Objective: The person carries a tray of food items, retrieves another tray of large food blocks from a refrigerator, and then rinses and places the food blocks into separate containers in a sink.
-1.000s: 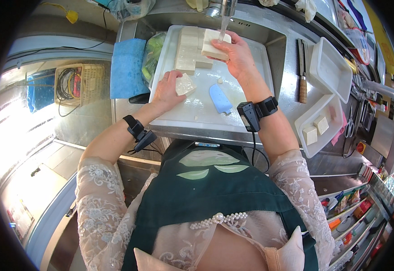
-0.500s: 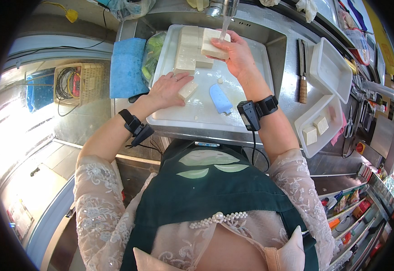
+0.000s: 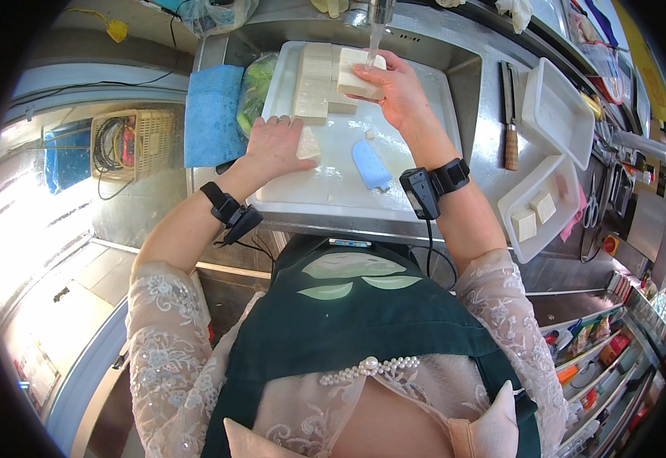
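Observation:
My right hand [image 3: 403, 90] grips a white tofu block [image 3: 356, 70] by its right side, thumb on top, under the stream from the faucet [image 3: 379, 11]. On the white tray [image 3: 287, 195], my left hand [image 3: 273, 143] has its thumb and fingers around a smaller piece of tofu [image 3: 308, 143], partly covered by the hand. Just beyond it stands a row of tofu blocks [image 3: 314, 84], packed side by side. A light blue scraper [image 3: 370, 164] lies on the tray between my hands, near a small tofu crumb [image 3: 370, 133].
Left of the tray are a bagged green vegetable [image 3: 256, 88] and a folded blue towel [image 3: 214, 114]. To the right, a wooden-handled knife [image 3: 511, 122] lies beside an upper white container [image 3: 558, 114] and a lower one [image 3: 527, 204] holding two tofu pieces [image 3: 542, 205].
My left hand has shifted left and slightly away from me, and the small tofu piece has moved and turned with it. My right hand still holds its block under the water.

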Motion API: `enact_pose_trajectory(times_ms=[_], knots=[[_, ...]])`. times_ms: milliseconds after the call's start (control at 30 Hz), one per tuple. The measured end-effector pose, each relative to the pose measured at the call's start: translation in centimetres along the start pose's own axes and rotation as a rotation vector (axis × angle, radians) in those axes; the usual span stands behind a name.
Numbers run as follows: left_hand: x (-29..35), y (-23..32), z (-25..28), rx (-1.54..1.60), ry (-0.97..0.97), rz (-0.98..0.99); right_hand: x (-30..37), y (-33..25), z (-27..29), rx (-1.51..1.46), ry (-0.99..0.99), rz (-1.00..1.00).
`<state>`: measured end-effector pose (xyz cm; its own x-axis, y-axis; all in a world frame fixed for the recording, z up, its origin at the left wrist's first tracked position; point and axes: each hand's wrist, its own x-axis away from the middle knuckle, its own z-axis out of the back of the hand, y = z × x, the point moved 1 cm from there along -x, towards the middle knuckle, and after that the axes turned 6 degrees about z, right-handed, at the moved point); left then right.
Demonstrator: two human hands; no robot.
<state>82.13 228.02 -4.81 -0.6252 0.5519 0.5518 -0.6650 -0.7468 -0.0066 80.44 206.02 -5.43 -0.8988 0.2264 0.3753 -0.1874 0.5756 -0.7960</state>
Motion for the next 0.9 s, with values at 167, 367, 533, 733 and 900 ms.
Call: enact_pose_trajectory(times_ms=[167, 367, 533, 733, 900], knots=[[0.3, -0.5, -1.3, 0.03, 0.08, -0.025, 0.1, 0.1, -0.2, 0.007, 0.008, -0.002], [0.0, -0.1, -2.0, 0.18, 0.065, 0.012, 0.0, 0.3, -0.2, -0.078, 0.003, -0.026], [-0.1, 1.2, -2.0, 0.259, 0.052, 0.116, -0.3, 0.3, -0.6, -0.128, 0.044, -0.024], [0.9, 1.8, 0.3, 0.266, -0.031, 0.132, 1.2, 0.2, 0.5, 0.013, -0.061, 0.104], [-1.3, 3.2, 1.0, 1.083, 0.254, -0.127, 1.5, 0.7, 0.6, 0.01, 0.026, 0.197]])
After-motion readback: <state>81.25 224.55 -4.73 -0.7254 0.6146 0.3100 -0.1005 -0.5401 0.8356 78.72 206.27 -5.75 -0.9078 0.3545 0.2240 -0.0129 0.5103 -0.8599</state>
